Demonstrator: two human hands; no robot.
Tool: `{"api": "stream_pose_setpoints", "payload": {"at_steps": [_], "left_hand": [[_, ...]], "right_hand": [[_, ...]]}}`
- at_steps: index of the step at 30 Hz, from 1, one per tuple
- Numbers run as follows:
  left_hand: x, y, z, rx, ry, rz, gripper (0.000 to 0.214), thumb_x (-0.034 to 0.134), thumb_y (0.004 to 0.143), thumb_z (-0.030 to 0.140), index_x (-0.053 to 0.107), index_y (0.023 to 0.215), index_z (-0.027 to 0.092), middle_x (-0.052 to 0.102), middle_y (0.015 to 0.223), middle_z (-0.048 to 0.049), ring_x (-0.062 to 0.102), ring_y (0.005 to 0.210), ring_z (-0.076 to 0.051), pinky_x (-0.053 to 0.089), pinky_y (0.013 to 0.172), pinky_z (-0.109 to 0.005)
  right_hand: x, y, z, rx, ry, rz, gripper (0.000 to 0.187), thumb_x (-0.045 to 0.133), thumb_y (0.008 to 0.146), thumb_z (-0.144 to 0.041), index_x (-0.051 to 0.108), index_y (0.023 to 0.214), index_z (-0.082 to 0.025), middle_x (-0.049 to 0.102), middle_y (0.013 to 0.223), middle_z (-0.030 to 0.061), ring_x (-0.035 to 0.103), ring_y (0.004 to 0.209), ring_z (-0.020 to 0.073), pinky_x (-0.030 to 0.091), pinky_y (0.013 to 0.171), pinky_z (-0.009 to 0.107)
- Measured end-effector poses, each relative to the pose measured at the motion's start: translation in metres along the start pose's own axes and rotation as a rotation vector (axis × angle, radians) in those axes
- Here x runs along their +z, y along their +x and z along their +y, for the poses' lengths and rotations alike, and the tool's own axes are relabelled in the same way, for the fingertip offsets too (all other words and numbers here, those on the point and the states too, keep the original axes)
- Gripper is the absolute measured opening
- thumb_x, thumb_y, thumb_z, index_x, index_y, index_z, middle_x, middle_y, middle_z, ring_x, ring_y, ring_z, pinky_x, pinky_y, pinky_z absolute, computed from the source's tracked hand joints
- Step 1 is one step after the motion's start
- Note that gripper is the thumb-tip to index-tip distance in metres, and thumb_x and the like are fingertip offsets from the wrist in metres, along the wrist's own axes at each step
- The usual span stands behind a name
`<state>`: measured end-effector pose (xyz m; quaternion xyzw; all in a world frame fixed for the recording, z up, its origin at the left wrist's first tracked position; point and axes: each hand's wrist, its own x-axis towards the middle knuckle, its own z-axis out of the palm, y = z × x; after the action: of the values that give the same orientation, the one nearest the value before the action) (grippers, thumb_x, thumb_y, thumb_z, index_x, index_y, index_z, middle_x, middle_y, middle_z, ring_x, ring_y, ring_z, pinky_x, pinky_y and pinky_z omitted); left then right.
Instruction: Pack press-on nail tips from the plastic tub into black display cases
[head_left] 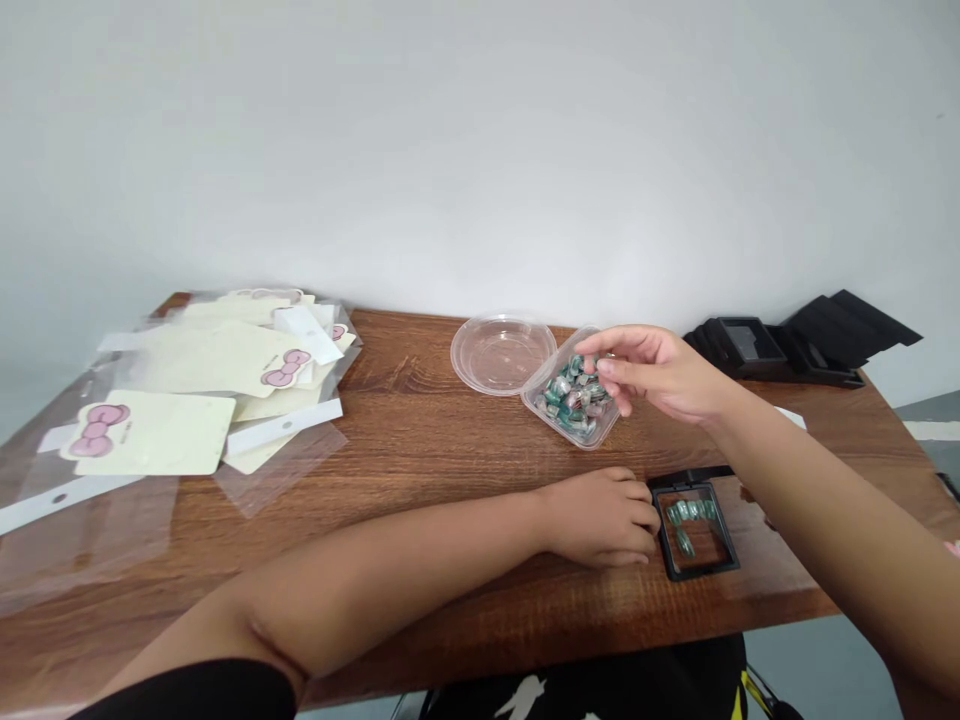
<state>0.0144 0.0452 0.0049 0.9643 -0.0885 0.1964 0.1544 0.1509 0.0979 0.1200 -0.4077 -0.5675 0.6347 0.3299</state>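
Note:
My left hand [604,515] lies on the wooden table [420,450], fingers curled against the left edge of a small black frame [694,525] that holds several green press-on nails. My right hand [656,372] hovers over a clear plastic tub [574,400] tilted on its side and filled with several green and silver nail pieces. Its fingertips are pinched together at the tub's mouth; whether they hold a piece is too small to make out.
The tub's clear round lid [502,352] lies just left of it. A pile of cream cards with pink bows in clear sleeves [202,385] covers the table's left side. Black frame boxes [802,340] are stacked at the back right corner.

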Motion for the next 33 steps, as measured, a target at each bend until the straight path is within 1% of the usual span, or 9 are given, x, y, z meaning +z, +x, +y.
{"api": "stream_pose_setpoints", "payload": {"at_steps": [4,10,15,19,22,24,27,30,33], "left_hand": [[0.000,0.000,-0.001,-0.003,-0.006,-0.014,0.013,0.063,0.098,0.034,0.070,0.093,0.025,0.074,0.110,0.0016,0.062,0.104,-0.019,0.042,0.094,-0.035],[0.001,0.000,-0.002,-0.014,-0.006,-0.022,0.013,0.063,0.098,0.035,0.072,0.099,0.025,0.074,0.106,0.0008,0.063,0.101,-0.018,0.045,0.090,-0.032],[0.001,-0.002,0.002,0.001,0.052,0.022,0.015,0.057,0.101,0.031,0.071,0.105,0.025,0.074,0.108,-0.0014,0.063,0.100,-0.018,0.043,0.091,-0.035],[0.000,-0.002,0.009,0.094,0.098,0.063,0.014,0.056,0.099,0.020,0.069,0.096,0.019,0.073,0.090,-0.0031,0.063,0.084,-0.018,0.045,0.087,-0.037],[-0.003,0.000,0.019,0.158,0.140,0.127,0.016,0.053,0.099,0.015,0.068,0.098,0.019,0.074,0.088,-0.0023,0.063,0.077,-0.015,0.046,0.082,-0.033],[-0.006,0.003,0.031,0.159,0.113,0.208,0.016,0.052,0.100,0.018,0.067,0.096,0.019,0.075,0.087,-0.0008,0.063,0.073,-0.013,0.048,0.078,-0.030],[-0.010,0.008,0.050,0.145,-0.057,0.344,0.012,0.056,0.099,0.025,0.065,0.100,0.017,0.075,0.086,-0.0004,0.065,0.073,-0.013,0.051,0.072,-0.028],[-0.009,0.009,0.061,0.104,-0.177,0.472,0.017,0.058,0.100,0.032,0.063,0.106,0.016,0.076,0.095,-0.0041,0.069,0.087,-0.016,0.054,0.080,-0.028],[-0.005,0.009,0.061,0.132,-0.200,0.459,0.024,0.058,0.101,0.038,0.064,0.111,0.017,0.075,0.100,-0.0060,0.070,0.094,-0.017,0.054,0.087,-0.030]], "right_hand": [[0.019,-0.032,-0.017,-0.156,0.132,0.036,0.015,0.076,0.085,-0.027,0.074,0.099,-0.025,0.064,0.090,-0.0016,0.061,0.063,0.0077,0.056,0.045,0.018],[0.039,-0.084,-0.029,-0.214,0.207,0.123,0.002,0.069,0.093,-0.031,0.071,0.093,-0.032,0.067,0.085,-0.0031,0.068,0.056,0.0097,0.059,0.043,0.020],[0.034,-0.127,0.013,-0.287,0.165,0.246,0.003,0.068,0.095,-0.031,0.070,0.096,-0.032,0.072,0.083,-0.0020,0.070,0.056,0.0119,0.061,0.048,0.024],[0.032,-0.174,0.063,-0.236,0.107,0.389,0.008,0.068,0.094,-0.030,0.071,0.090,-0.024,0.073,0.086,0.0035,0.072,0.066,0.0136,0.062,0.055,0.025],[0.046,-0.209,0.092,-0.251,0.146,0.569,0.009,0.069,0.093,-0.030,0.074,0.090,-0.023,0.066,0.085,0.0024,0.064,0.063,0.0096,0.056,0.050,0.019],[0.064,-0.225,0.105,-0.256,0.216,0.615,0.008,0.070,0.093,-0.029,0.076,0.091,-0.023,0.061,0.082,0.0003,0.057,0.057,0.0063,0.050,0.046,0.016],[0.094,-0.232,0.118,-0.148,0.436,0.562,0.009,0.075,0.088,-0.029,0.076,0.087,-0.020,0.057,0.079,-0.0001,0.053,0.055,0.0058,0.044,0.044,0.015],[0.116,-0.226,0.128,-0.072,0.643,0.573,0.021,0.081,0.083,-0.038,0.073,0.081,-0.019,0.057,0.074,-0.0013,0.051,0.057,0.0063,0.043,0.047,0.016],[0.125,-0.217,0.135,-0.029,0.713,0.557,0.028,0.084,0.078,-0.041,0.071,0.078,-0.017,0.058,0.070,-0.0016,0.052,0.056,0.0065,0.043,0.050,0.017]]}}
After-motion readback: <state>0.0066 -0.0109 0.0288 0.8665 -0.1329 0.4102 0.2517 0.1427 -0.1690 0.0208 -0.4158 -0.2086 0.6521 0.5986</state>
